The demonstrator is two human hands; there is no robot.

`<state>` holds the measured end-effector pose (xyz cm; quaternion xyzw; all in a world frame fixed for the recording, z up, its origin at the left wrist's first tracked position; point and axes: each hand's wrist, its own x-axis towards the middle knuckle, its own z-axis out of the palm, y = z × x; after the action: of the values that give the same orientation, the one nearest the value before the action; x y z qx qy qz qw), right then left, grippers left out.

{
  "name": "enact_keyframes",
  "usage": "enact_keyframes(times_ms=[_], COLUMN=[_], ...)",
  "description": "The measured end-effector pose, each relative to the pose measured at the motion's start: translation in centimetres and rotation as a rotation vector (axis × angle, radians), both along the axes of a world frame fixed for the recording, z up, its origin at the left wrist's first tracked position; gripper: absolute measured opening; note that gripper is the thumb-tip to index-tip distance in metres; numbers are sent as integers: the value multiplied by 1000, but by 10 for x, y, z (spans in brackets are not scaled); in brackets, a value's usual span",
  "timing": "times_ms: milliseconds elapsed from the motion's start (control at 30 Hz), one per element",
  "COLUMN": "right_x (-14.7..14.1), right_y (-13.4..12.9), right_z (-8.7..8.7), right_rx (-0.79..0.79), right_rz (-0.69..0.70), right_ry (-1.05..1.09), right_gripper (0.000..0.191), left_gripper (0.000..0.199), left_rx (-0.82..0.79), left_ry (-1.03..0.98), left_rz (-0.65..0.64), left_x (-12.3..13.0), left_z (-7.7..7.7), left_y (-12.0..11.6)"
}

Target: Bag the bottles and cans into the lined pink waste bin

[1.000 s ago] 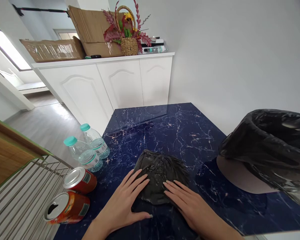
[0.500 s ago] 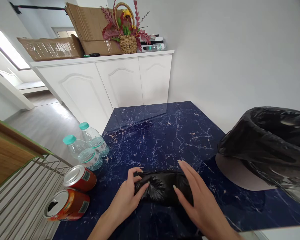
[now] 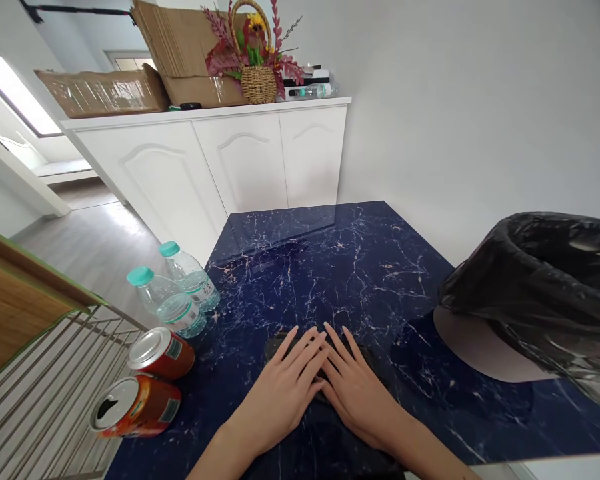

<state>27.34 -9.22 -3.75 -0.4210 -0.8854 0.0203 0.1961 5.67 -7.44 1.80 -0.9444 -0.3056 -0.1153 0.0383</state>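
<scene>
A folded black plastic bag (image 3: 375,363) lies on the blue marble-patterned table (image 3: 300,280), close to me. My left hand (image 3: 286,393) is spread flat over the left and middle part of it, palm down. My right hand (image 3: 353,390) lies flat over the middle and right, fingers stretched out. The two hands meet at the centre, with thumbs and index fingers touching or overlapping. Most of the bag is hidden beneath them; only its ends and a bit of its edge show.
Two clear bottles with teal caps (image 3: 177,310) and two red-orange cans (image 3: 140,403) line the left table edge, beside a wire rack (image 3: 55,413). A bin lined with a black bag (image 3: 530,287) stands at right. Beyond is a white cabinet (image 3: 250,160) with boxes and a flower basket (image 3: 259,85).
My hands have moved inward from the bag's two ends and now lie flat on top of it. The bag looks flatter. The view has shifted slightly.
</scene>
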Motion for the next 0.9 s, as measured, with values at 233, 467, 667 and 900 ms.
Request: enact_keyframes(times_ms=[233,467,667,900], right_x=[0,2,3,3], right_y=[2,3,2,3], right_z=[-3,-3,-2,-3], right_rx=[-45,-95,-119,-105], right_rz=[-32,-61,-70,-66], right_ry=[20,-2,-13,-15], right_gripper=[69,69,69,68], left_gripper=[77,70,72,72], left_rx=[-48,-53,-48,-65], left_ry=[-9,36,8,-1], left_rz=[122,117,114,113], left_x=[-15,-17,-16,-17], left_z=[-26,-28,-30,-32], left_y=[6,9,10,10])
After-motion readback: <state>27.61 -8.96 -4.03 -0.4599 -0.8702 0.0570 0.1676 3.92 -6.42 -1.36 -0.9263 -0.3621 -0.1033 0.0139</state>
